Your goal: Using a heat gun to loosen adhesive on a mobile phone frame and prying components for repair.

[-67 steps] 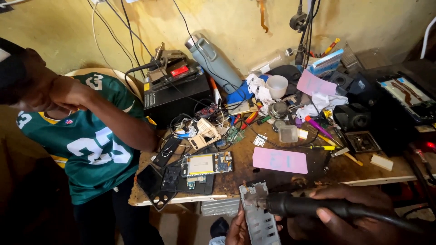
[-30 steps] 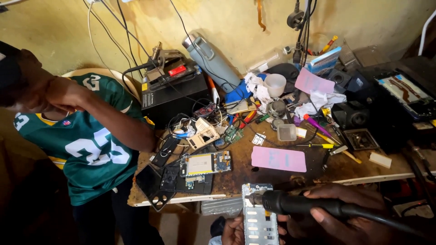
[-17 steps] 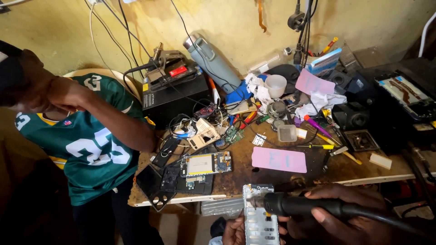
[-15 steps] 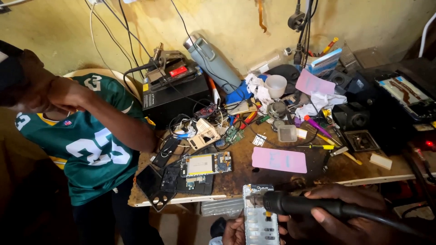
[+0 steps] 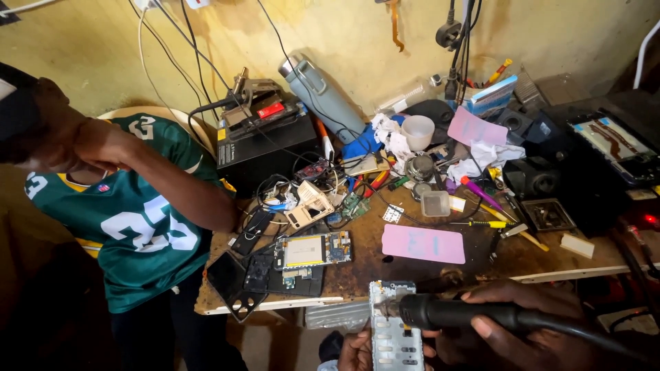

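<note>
Your right hand (image 5: 522,323) lies palm-down, fingers wrapped around the black hot-air wand (image 5: 467,315), nozzle over the phone frame (image 5: 393,330). Your left hand (image 5: 357,352) grips that frame from below, just off the surface (image 5: 357,275) edge.

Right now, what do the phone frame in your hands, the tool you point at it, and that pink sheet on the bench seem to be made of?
The phone frame looks like pale grey metal or plastic, matt, pierced with cut-outs; I cannot tell which. The black tool in the right hand looks like matt plastic or rubber, with a bare metal tip. The pink sheet looks thin, flat, smooth, probably plastic film or card.
</note>
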